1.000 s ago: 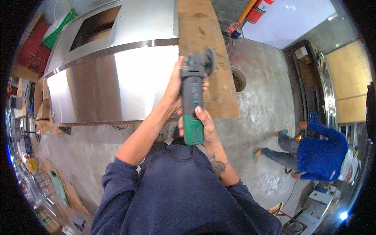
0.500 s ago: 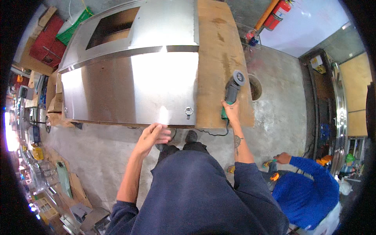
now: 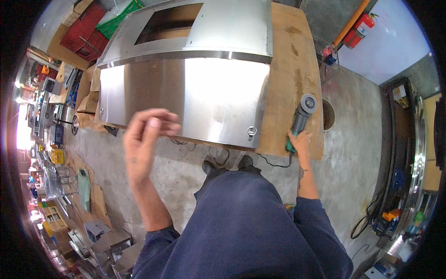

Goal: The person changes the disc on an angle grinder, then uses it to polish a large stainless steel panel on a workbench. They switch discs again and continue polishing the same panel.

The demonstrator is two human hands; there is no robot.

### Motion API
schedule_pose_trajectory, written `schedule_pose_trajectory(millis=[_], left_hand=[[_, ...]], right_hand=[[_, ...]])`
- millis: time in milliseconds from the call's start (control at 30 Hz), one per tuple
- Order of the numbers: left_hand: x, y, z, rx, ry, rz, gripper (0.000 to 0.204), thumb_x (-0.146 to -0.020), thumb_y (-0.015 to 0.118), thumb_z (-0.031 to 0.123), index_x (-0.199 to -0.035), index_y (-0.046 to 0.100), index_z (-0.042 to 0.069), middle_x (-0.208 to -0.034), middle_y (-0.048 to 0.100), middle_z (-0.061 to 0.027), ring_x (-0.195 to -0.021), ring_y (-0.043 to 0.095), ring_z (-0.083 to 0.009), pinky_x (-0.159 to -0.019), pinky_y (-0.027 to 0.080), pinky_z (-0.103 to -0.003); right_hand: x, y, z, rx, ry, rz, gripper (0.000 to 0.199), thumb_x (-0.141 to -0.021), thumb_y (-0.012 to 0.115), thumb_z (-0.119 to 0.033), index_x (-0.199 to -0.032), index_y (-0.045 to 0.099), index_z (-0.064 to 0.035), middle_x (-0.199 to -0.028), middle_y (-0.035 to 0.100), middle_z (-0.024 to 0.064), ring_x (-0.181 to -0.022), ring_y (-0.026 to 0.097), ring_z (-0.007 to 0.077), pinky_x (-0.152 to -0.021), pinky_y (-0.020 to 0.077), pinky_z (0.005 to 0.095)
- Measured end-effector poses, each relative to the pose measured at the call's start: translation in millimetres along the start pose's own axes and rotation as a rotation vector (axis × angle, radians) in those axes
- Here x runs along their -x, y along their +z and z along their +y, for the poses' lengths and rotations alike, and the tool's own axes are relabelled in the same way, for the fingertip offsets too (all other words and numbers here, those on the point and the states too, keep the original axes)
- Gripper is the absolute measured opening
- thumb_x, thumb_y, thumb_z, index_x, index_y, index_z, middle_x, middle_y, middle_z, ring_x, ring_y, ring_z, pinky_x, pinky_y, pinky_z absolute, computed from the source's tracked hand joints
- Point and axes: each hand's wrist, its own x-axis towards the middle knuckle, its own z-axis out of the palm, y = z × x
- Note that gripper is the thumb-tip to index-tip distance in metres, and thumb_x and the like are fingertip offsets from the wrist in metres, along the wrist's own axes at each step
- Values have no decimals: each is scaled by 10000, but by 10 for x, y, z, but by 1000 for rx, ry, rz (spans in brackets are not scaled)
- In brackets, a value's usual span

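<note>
Head view: a large stainless steel cabinet (image 3: 195,88) lies on a wooden board (image 3: 297,69) over the concrete floor (image 3: 353,130). An angle grinder (image 3: 299,122) rests on the board beside the cabinet's right edge, disc end away from the person. The right hand (image 3: 299,141) clasps its green rear handle; held only at the tail, it could tip or slide off the board's edge. The left hand (image 3: 148,139) hangs raised, fingers loose, holding nothing.

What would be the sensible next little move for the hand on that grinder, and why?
Probably let go of the angle grinder: it already lies flat on the wooden board beside the steel cabinet, the right hand grips only its rear handle, and the left hand is raised, empty.
</note>
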Motion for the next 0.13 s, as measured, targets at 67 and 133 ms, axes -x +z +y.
schedule_pose_trajectory(millis=[67,133], left_hand=[[-129,-177,424,-10,266,27,324,-1135,539,250,-1282,651,-16,-1152,740,-212,-952,759,-269,-847,625,-403],[-30,-373,590,-6,411,63,321,-1131,546,245,-1305,647,-6,-1154,738,-231,-968,766,-287,-845,632,-412]], right_hand=[[-134,-214,21,-184,-111,-90,884,-896,779,-592,-1414,546,85,-1385,579,381,-1308,574,560,-1057,511,553],[-229,-944,-341,-667,-391,-209,836,-938,717,-629,-1531,543,-65,-1560,553,233,-1358,548,552,-1156,453,553]])
